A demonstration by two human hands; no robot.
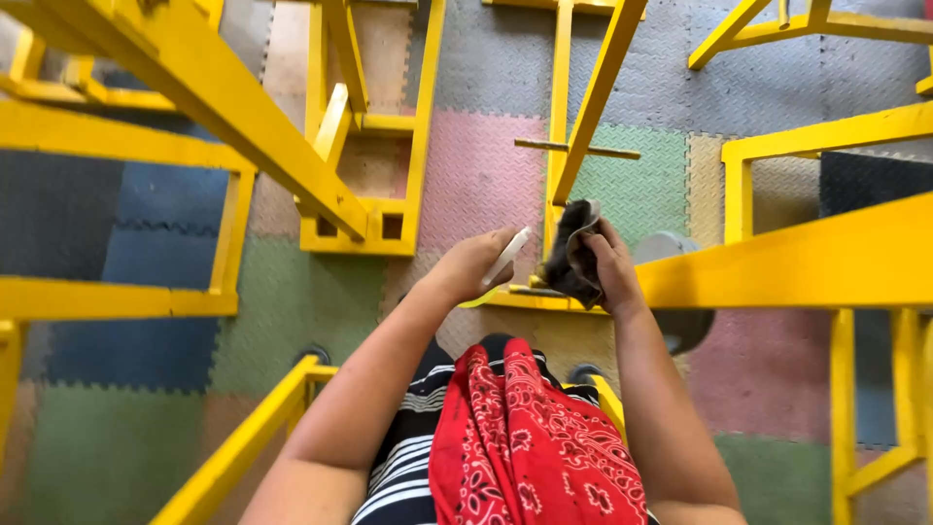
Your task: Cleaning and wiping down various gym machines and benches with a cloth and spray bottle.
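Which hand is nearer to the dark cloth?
Right. The right hand holds the dark cloth; the left hand is beside it, apart, holding a white object.

Glossy yellow painted metal bars (777, 262), soft dark cloth rag (571, 255), smooth white plastic bottle (505, 258) — textured matt foam floor mats (476, 165)

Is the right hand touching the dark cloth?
Touching. The head view shows the right hand gripping the dark cloth, its fingers wrapped around the bunched fabric beside a yellow bar.
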